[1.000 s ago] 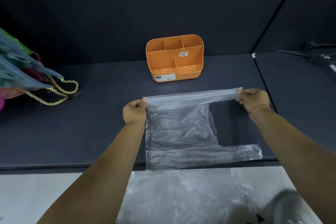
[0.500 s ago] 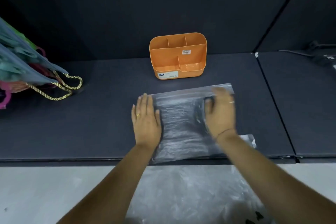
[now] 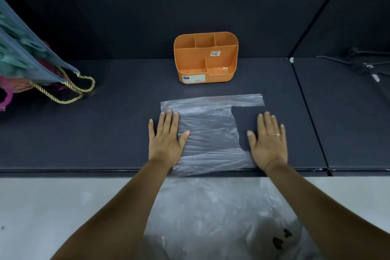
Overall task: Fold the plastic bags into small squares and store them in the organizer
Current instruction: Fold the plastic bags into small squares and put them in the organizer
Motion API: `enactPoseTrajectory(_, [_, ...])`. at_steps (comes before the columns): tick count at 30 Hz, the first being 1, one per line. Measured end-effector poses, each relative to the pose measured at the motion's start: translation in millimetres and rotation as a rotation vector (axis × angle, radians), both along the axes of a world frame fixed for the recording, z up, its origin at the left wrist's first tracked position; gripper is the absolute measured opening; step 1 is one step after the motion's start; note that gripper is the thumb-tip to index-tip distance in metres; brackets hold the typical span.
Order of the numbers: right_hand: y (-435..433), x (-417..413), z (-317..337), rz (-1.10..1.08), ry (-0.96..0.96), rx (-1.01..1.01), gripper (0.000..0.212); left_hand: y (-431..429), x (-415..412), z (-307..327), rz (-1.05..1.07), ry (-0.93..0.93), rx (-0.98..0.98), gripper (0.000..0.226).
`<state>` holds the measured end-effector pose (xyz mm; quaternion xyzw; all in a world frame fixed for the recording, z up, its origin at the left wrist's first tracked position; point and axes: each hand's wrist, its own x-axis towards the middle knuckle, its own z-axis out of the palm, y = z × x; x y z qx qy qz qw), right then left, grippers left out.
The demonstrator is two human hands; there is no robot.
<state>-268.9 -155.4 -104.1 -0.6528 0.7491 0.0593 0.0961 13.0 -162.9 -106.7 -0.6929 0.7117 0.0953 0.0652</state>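
Plastic bag (image 3: pixel 206 133) laid flat, both hands open.
Thin, limp, probably slippery: left hand (image 3: pixel 166 139) pins its edge, right hand (image 3: pixel 268 143) flat at the handle notch; I'd pinch corners to fold.

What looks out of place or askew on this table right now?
Little stands out. The clear plastic bag lies flat under the left hand and right hand; the orange organizer stands upright. Only the rope-handled bags at far left appear tipped over, slumped on the table.
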Motion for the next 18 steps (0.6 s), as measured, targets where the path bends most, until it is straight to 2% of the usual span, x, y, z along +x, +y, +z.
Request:
enactPoseTrajectory(2, [4.6, -20.4, 6.2, -0.098, 0.004, -0.022, 0.067, 7.2, 3.0, 0.6, 0.005, -0.001, -0.036, 0.076])
enactPoseTrajectory(4, [12.4, -23.6, 12.4, -0.107, -0.037, -0.114, 0.066, 22.9, 2.8, 2.6, -0.035, 0.027, -0.132, 0.081])
enactPoseTrajectory(6, [24.1, -8.3, 18.4, 0.038, -0.149, -0.227, 0.066, 47.3, -3.3, 2.1, -0.192, 0.102, -0.205, 0.082])
enactPoseTrajectory(8, [44.2, 20.1, 17.3, 0.27, -0.252, -0.24, 0.07, 75.7, -11.4, -6.7, -0.386, 0.143, -0.19, 0.082])
enactPoseTrajectory(10, [68.0, 48.1, 7.6, 0.443, -0.252, -0.168, 0.072, 97.8, -11.8, -16.2, -0.471, 0.092, -0.157, 0.081])
enactPoseTrajectory(12, [84.6, 58.8, -4.0, 0.508, -0.173, -0.107, 0.072, 107.1, -4.9, -22.7, -0.439, 0.045, -0.159, 0.075])
enactPoseTrajectory(15, [91.2, 41.2, -9.8, 0.411, -0.09, -0.063, 0.074, 107.8, 10.4, -19.9, -0.341, 0.04, -0.166, 0.067])
enactPoseTrajectory(18, [94.5, 5.4, -8.7, 0.27, -0.034, -0.04, 0.081, 107.9, 24.0, -18.7, -0.335, 0.02, -0.206, 0.063])
